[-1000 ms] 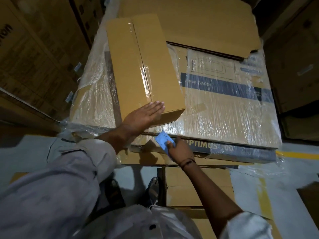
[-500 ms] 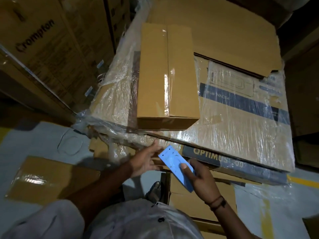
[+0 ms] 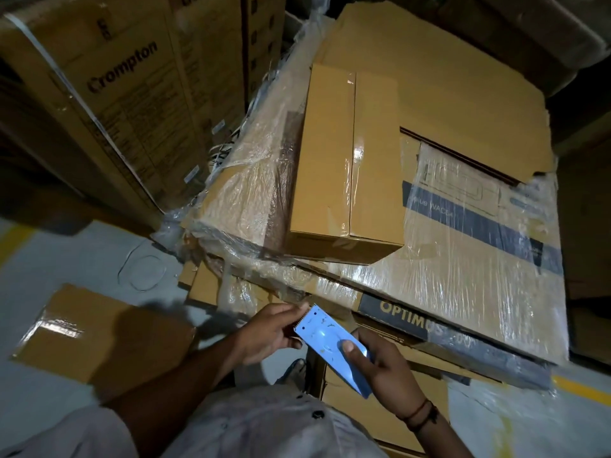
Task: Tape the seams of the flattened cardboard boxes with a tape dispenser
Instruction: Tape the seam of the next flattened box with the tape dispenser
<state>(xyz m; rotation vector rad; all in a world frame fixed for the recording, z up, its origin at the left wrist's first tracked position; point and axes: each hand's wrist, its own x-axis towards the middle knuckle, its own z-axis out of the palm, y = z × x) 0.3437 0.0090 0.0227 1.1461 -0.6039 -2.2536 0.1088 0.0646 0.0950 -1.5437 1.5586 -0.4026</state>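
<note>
Fingers (image 3: 347,348) of the right hand (image 3: 380,365) wrap the flat blue plastic tape dispenser (image 3: 325,338); the left hand (image 3: 267,332) pinches its toothed end. Ahead of both hands, the film-wrapped stack of cartons (image 3: 463,259) carries a long brown cardboard box (image 3: 330,166) near its front-left corner, taped seam running straight away. A flattened brown cardboard piece (image 3: 66,325) lies on the grey floor (image 3: 66,252), nearer the left hand, nothing between.

Shirt (image 3: 264,431): pale grey, buttoned front, bottom centre of the frame.
Buttons (image 3: 318,414): small, dark, round.
Sleeve (image 3: 66,438): same pale grey cloth, lower left corner.
Wrist bands (image 3: 420,414): thin dark cords behind the right hand (image 3: 380,365), lower right.
Shoe (image 3: 293,370): dark, below centre.
</note>
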